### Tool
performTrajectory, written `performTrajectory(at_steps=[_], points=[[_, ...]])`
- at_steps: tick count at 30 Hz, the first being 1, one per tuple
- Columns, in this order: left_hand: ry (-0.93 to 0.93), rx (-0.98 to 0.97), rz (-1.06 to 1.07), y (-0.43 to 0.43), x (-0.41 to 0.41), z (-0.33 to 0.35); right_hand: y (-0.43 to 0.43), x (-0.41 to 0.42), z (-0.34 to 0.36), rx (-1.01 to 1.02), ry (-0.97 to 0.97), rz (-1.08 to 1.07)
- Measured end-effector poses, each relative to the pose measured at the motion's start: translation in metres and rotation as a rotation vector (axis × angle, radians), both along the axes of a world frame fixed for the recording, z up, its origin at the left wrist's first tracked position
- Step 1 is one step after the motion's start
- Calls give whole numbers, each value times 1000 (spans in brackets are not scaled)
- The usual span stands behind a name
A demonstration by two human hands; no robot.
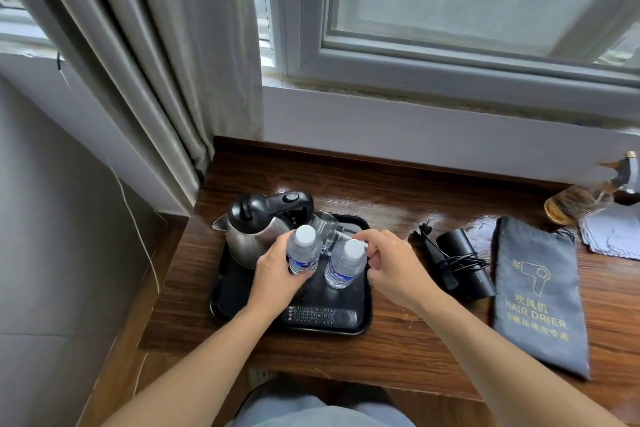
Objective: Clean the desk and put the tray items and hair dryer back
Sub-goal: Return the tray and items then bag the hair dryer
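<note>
Both bare forearms reach in over the worktop's (398, 350) near edge. The left grip (277, 270) curls round a water bottle (304, 250). The right grip (388, 263) has bent fingers, with thumb and forefinger close together; whether they pinch anything is unclear.

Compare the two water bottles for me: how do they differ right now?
The left water bottle is gripped round its body by the left hand; the right water bottle has the right hand beside its cap, grip unclear. The left water bottle is next to the kettle; the right water bottle is farther from it, label uncovered. Both are clear, white-capped, blue-labelled.
</note>
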State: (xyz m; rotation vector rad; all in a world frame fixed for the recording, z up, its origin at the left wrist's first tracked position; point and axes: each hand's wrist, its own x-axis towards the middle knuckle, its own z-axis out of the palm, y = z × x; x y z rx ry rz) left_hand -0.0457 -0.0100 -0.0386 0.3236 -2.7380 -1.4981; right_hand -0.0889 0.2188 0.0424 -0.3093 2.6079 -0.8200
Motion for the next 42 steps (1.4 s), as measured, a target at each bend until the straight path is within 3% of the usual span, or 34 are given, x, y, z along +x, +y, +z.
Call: performTrajectory(at_steps=[5, 9, 18, 22, 28, 32, 35, 39, 42], points=[[-34, -65, 0, -11, 9, -1, 16, -22, -33, -85, -223, -334], [89, -122, -22, -22, 19, 31, 8, -44, -66, -104, -419, -572], [254, -69, -42, -31, -7, 108, -13, -59, -89, -284, -604, -791], [213, -79, -76, -31, -17, 106, -14, -55, -80, -228, -422, -653], [102, -223, -300, -21, -20, 96, -12, -48, -61, 349, 111, -61], [86, -195, -338, -15, -19, 87, 0, -45, -65, 519, 127, 250], [103, -156, -301, -17, -19, 82, 6, -50, -61, 474, 152, 253], [126, -147, -270, -15, -18, 77, -12, -74, -48, 283, 354, 101], [136, -139, -245, -12, -16, 74, -39, -109, -54, 314, 135, 113]])
